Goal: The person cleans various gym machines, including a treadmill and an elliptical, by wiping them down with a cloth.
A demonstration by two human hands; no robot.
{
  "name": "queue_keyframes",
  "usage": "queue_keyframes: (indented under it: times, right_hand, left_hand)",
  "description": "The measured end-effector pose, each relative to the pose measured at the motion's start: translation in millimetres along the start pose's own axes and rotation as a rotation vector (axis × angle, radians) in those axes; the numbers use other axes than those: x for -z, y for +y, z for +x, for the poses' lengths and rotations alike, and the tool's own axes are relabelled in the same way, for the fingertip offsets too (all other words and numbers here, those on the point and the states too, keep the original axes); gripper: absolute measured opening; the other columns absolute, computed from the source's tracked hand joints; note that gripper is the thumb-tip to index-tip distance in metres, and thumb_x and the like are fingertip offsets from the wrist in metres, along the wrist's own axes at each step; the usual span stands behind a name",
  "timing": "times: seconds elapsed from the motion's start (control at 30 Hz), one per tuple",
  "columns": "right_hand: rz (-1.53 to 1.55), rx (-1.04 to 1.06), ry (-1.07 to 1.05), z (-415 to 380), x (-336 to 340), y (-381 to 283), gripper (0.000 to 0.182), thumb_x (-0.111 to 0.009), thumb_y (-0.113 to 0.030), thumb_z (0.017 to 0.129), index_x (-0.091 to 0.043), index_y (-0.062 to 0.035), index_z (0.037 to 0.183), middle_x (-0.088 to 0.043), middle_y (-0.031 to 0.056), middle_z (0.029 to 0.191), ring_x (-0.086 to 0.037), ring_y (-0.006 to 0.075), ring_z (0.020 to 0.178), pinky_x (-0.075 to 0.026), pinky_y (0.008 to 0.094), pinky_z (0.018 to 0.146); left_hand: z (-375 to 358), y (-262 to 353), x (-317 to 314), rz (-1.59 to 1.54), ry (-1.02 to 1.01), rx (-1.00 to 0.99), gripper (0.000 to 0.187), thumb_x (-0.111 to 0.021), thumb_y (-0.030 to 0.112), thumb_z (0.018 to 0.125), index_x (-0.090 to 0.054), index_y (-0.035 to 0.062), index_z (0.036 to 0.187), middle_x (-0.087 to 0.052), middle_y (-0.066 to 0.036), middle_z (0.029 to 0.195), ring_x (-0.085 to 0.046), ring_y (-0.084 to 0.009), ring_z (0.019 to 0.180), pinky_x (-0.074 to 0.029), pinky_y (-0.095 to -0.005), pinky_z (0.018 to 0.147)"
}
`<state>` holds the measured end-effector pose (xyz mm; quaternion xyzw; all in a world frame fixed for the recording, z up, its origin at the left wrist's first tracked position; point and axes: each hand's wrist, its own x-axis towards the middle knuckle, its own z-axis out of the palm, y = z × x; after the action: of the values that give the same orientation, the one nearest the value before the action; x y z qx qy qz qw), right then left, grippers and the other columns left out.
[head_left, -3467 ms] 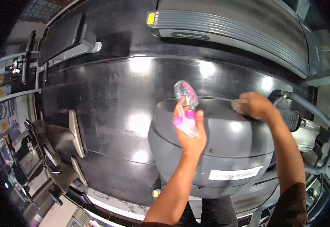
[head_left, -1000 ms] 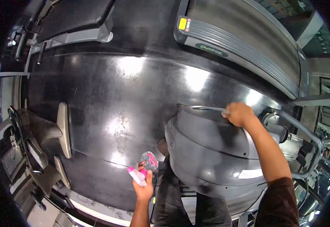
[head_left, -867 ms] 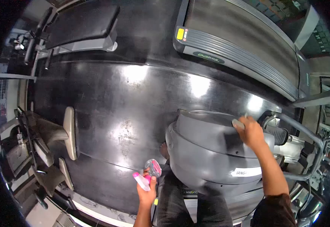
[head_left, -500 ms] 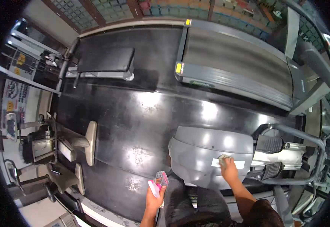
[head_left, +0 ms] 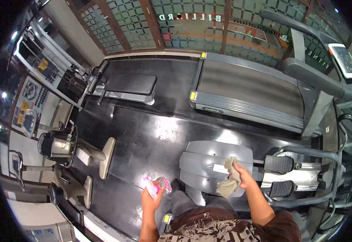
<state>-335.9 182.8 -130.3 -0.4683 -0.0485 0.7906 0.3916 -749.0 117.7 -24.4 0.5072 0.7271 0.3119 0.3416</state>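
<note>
My right hand (head_left: 246, 178) grips a greenish-beige cloth (head_left: 231, 179), which hangs loosely above the grey machine cover (head_left: 200, 161). Part of a white label (head_left: 219, 168) on the cover shows beside the cloth. In my left hand (head_left: 151, 199) is a pink and white spray bottle (head_left: 152, 186), held over the dark floor to the left of the cover. A grey and pink item (head_left: 164, 184) shows at the same hand; what it is I cannot make out.
Two pedals (head_left: 278, 163) and a curved frame adjoin the cover on the right. A treadmill (head_left: 248, 80) stands beyond it, a flat bench (head_left: 131, 84) at the upper left. Exercise bikes (head_left: 91, 155) are on the left.
My right hand has lifted off the cover, and the cloth now hangs open from it. The left hand has moved slightly left with the bottle. The view has tilted up.
</note>
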Motion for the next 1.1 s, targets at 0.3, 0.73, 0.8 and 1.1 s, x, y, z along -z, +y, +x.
queue_keyframes:
  times: [0.3, 0.73, 0.8, 1.1]
  right_hand:
    - [-0.111, 0.239, -0.168, -56, -102, 25, 0.045, -0.071, -0.018, 0.088, -0.058, -0.0015, 0.128, -0.068, 0.0114, 0.113, -0.067, 0.0231, 0.097, -0.058, 0.0399, 0.084]
    - [0.014, -0.203, -0.438, 34, -296, 155, 0.068, -0.047, -0.062, 0.098, -0.049, -0.0127, 0.145, -0.054, 0.0097, 0.145, -0.051, 0.0303, 0.133, -0.039, 0.0519, 0.112]
    - [0.031, -0.186, -0.493, 35, -320, 160, 0.071, -0.046, -0.065, 0.097, -0.049, -0.0126, 0.146, -0.053, 0.0097, 0.146, -0.05, 0.0305, 0.134, -0.038, 0.0516, 0.112]
    - [0.061, 0.006, -0.501, 51, -381, 138, 0.074, -0.043, -0.066, 0.097, -0.046, -0.0115, 0.147, -0.055, 0.0132, 0.143, -0.053, 0.0329, 0.131, -0.041, 0.0491, 0.111]
  left_hand:
    - [-1, -12, 79, -0.483, 0.149, -0.204, 0.021, -0.071, 0.013, 0.089, -0.062, 0.0, 0.103, -0.07, -0.011, 0.108, -0.064, -0.0206, 0.102, -0.048, -0.0364, 0.093]
    - [-8, -173, 243, -0.503, 0.477, -0.107, 0.012, -0.063, 0.005, 0.092, -0.054, -0.0004, 0.097, -0.065, -0.008, 0.077, -0.065, -0.0177, 0.07, -0.054, -0.0329, 0.07]
    - [-5, -183, 256, -0.519, 0.492, -0.092, 0.012, -0.063, 0.004, 0.092, -0.053, -0.0004, 0.097, -0.064, -0.008, 0.077, -0.065, -0.0174, 0.068, -0.054, -0.0327, 0.068]
    - [52, -161, 272, -0.511, 0.411, -0.062, 0.012, -0.062, 0.001, 0.091, -0.051, 0.0009, 0.094, -0.061, -0.007, 0.075, -0.064, -0.0166, 0.066, -0.055, -0.0325, 0.067]
